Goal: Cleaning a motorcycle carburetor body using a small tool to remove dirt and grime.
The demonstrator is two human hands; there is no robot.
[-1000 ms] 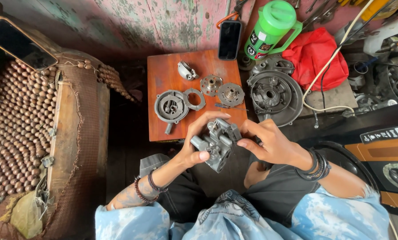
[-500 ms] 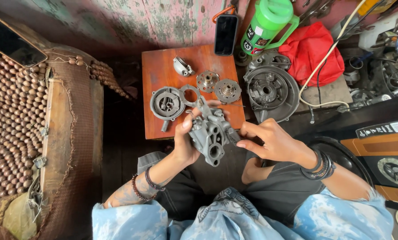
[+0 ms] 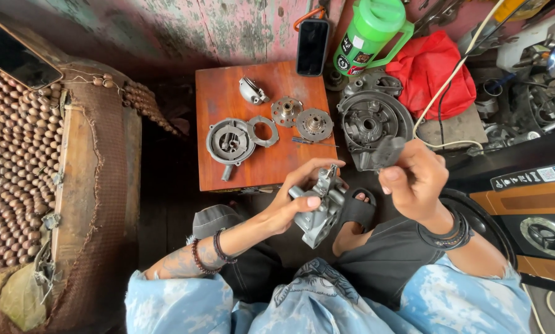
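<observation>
A square orange-brown wooden stool (image 3: 228, 99) carries round cast-metal discs, while in front of it, above the lap, the left hand (image 3: 293, 201) grips a grey ribbed aluminium housing (image 3: 319, 207) and the raised right hand (image 3: 416, 176) pinches a small flat grey plate (image 3: 387, 150).

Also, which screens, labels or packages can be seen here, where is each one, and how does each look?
Phone: behind the orange table, upright black rectangle, dark screen.
Second phone: far left on the beaded seat, tilted, dark screen.
Green bottle: right of the first phone, dark label patches with white marks.
Label strip: far right, on a black and orange device, white print.
</observation>
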